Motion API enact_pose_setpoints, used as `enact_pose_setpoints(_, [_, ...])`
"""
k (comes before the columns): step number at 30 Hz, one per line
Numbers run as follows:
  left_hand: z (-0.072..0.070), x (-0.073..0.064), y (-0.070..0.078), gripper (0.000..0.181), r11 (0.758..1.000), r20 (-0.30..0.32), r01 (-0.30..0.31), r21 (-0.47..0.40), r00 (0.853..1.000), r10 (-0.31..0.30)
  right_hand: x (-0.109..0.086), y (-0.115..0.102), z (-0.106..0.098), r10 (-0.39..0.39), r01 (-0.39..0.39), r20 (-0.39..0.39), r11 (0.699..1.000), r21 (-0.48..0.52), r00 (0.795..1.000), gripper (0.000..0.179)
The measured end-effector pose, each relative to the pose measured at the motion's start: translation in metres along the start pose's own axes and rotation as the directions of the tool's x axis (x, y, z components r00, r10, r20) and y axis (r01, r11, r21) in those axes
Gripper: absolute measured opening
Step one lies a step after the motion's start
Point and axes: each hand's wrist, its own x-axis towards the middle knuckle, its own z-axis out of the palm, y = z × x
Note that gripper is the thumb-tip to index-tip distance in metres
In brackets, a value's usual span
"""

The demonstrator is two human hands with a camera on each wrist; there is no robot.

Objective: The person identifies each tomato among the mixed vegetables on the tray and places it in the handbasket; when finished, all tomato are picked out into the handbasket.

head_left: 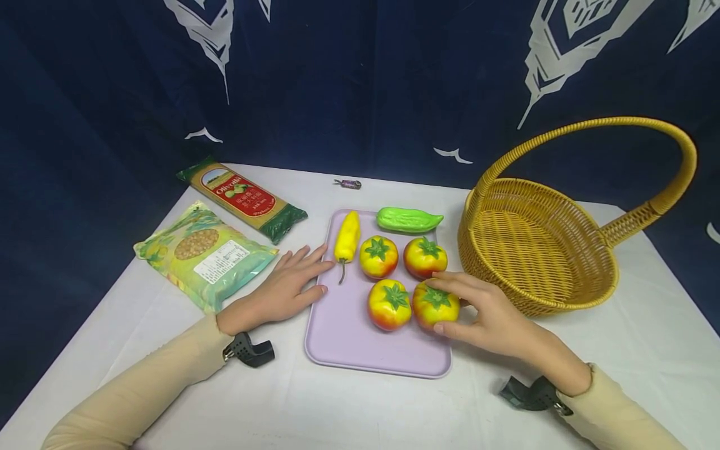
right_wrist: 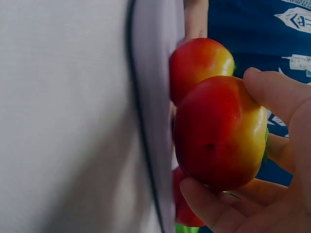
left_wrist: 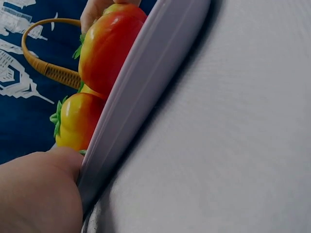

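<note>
On the lilac tray (head_left: 360, 353) sit several red-and-yellow model tomatoes with green star-shaped tops. My right hand (head_left: 489, 309) grips the near right tomato (head_left: 432, 310), thumb on its near side and fingers around the far side. In the right wrist view that tomato (right_wrist: 218, 133) shows its red underside between thumb and fingers. A second tomato (head_left: 389, 304) sits just left of it, with others (head_left: 378, 257) (head_left: 424, 257) behind. My left hand (head_left: 287, 287) lies with fingers spread at the tray's left edge, near a yellow pepper (head_left: 347, 237). A green bumpy gourd (head_left: 409, 220) lies along the tray's far edge.
A wicker basket (head_left: 523, 250) with a tall arched handle stands right of the tray. To the left lie a green bag of beans or grain (head_left: 205, 253) and a pasta packet (head_left: 244, 197). A small purple-wrapped item (head_left: 350, 184) lies behind the tray, before a dark blue curtain (head_left: 360, 81).
</note>
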Motion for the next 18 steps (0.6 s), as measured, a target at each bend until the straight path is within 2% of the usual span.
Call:
enact_pose_setpoints(6, [0.001,0.0,0.0,0.054,1.0,-0.001,0.005,0.001,1.0,-0.005,0.001,-0.003,-0.017,0.038,-0.038,-0.009,0.997,0.069,0.999,0.067])
enact_pose_setpoints(15, [0.002,0.001,-0.001,0.053,1.0,-0.005,0.004,0.003,1.0,-0.004,0.005,-0.002,-0.043,0.055,-0.045,-0.096,0.993,0.105,0.994,0.071])
enact_pose_setpoints(18, [0.002,0.001,-0.001,0.054,1.0,-0.002,0.003,-0.001,1.0,-0.003,0.006,0.0,-0.052,0.085,-0.073,-0.109,0.992,0.105,0.99,0.071])
